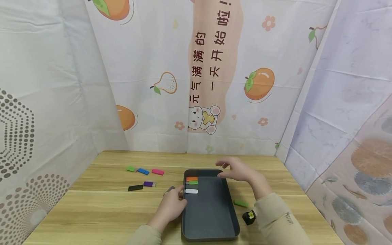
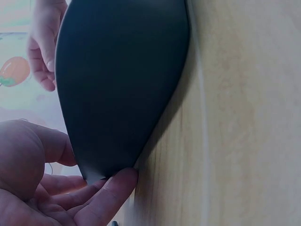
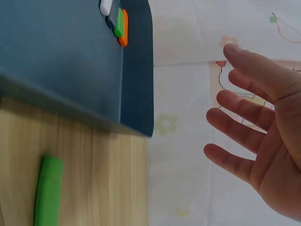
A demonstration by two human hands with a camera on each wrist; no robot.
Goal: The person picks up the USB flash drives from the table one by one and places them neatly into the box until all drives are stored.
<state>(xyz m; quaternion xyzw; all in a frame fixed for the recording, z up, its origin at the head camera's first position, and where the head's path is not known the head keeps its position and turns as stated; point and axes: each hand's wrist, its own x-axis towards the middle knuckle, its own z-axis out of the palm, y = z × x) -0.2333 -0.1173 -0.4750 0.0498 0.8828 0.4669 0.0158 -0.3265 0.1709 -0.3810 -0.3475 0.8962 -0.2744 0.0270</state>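
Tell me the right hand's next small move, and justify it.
Probably lower the right hand toward the green stick right of the tray: the hand is open and empty, that stick lies on the table, and similar sticks already lie in the tray.

White printed sheet (image 1: 165, 44) hung behind: orange fruit (image 1: 263, 84), flowers (image 1: 268, 23), dark lettering (image 1: 198, 56). Left drape (image 1: 46, 119) carried dotted motifs; right drape (image 1: 333, 112), tan-and-grey rounds (image 1: 372, 157). Wood-grain table (image 1: 92, 211) stood below. Light fell evenly.

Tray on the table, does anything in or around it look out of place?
Perhaps: one green stick lies alone right of the tray, while the other sticks outside the tray are on its left. Nothing looks spilled.
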